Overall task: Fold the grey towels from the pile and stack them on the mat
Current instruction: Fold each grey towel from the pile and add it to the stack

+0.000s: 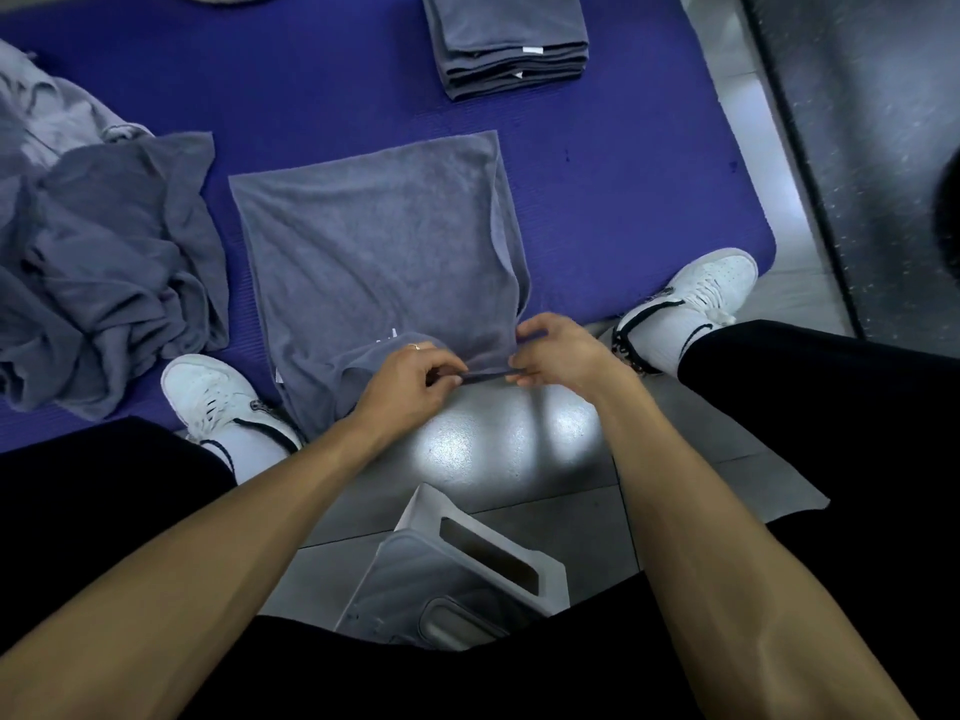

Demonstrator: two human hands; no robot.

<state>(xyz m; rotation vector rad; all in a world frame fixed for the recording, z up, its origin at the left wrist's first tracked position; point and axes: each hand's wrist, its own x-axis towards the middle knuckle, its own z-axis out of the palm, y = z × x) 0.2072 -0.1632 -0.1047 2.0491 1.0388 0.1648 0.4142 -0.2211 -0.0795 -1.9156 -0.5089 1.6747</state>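
White plastic stool [457, 569], under the person, nearest the lens. Left hand [410, 379] and right hand [558, 356]: fingers of both curled and pinching the near hem of the grey towel [374, 241], hands close together. Towel: partly folded, flat on the purple mat [322, 90], near end lifted. Soft, light, limp terry; likely sags between grips, so best held at corners or hem. Unfolded pile [98, 252]: crumpled, just left of the towel. Folded stack [509, 41]: far side, well apart. Open mat lies between towel and stack; right mat edge near white shoe [696, 293].
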